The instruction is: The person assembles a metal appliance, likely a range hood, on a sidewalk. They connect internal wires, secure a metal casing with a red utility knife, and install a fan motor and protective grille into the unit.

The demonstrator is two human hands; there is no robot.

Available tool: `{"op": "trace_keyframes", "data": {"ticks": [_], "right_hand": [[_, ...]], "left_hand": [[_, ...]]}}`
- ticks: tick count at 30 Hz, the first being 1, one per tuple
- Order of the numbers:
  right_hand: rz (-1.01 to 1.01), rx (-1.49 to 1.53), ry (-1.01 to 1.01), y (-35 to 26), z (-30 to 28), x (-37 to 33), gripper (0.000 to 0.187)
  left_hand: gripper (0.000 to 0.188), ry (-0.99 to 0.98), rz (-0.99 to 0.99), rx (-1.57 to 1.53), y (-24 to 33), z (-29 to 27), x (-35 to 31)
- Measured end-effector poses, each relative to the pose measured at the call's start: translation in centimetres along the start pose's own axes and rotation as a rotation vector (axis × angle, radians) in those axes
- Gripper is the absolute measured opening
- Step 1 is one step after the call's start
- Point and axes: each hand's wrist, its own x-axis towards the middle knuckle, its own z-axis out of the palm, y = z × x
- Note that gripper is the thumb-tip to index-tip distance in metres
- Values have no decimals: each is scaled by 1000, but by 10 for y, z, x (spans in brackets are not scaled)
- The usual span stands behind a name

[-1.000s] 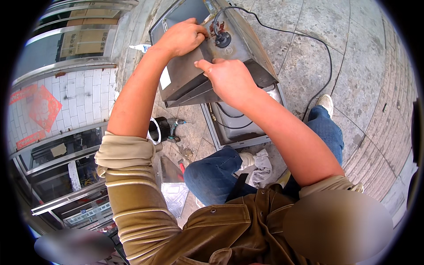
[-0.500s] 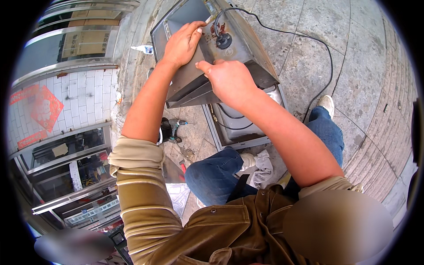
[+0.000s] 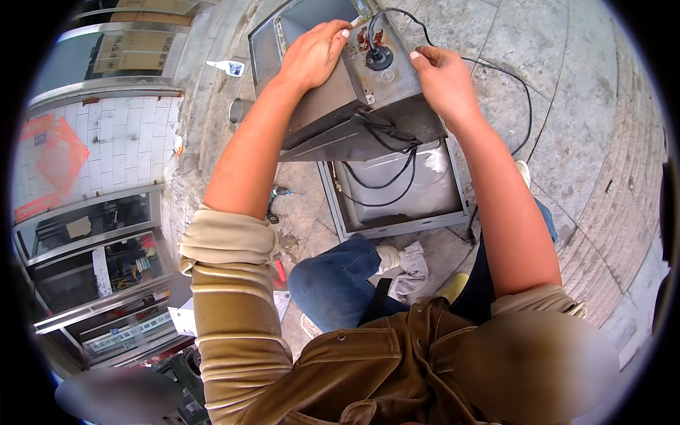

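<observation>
A worn stainless-steel housing [image 3: 319, 103] stands tilted above a shallow metal base [image 3: 394, 230] on the ground. My left hand [image 3: 316, 55] is closed over the housing's raised middle ridge, its fingers together. At the housing's right edge, my right hand [image 3: 446, 79] pinches the rim between thumb and curled fingers; the fingertips are partly hidden. Between the hands, a black power cord [image 3: 379, 58] enters the panel through a round black grommet, beside a rusty patch. Dark wires [image 3: 389, 185] hang from the housing's open underside into the base.
The cord loops across the paving on the right. A white bottle [image 3: 228, 68] and a metal cylinder [image 3: 239, 110] lie left of the housing. A power drill [image 3: 276, 197] lies near my left forearm. A rag [image 3: 411, 273] lies by my foot.
My right hand has moved from the housing's near edge to its right rim. The housing has shifted slightly right, and the wires under its near edge now show. My left hand stays on it.
</observation>
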Motion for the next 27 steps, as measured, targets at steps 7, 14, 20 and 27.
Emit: {"op": "trace_keyframes", "data": {"ticks": [7, 14, 20, 27], "right_hand": [[-94, -220, -166, -6, 1, -11, 47], [-539, -251, 16, -22, 18, -38, 40], [-403, -185, -284, -31, 32, -54, 31], [-458, -162, -127, -30, 42, -52, 26]], "left_hand": [[35, -26, -17, 25, 0, 0, 1], [35, 2, -54, -42, -1, -2, -1], [39, -93, -72, 8, -6, -6, 4], [45, 308, -14, -217, -15, -41, -28]]}}
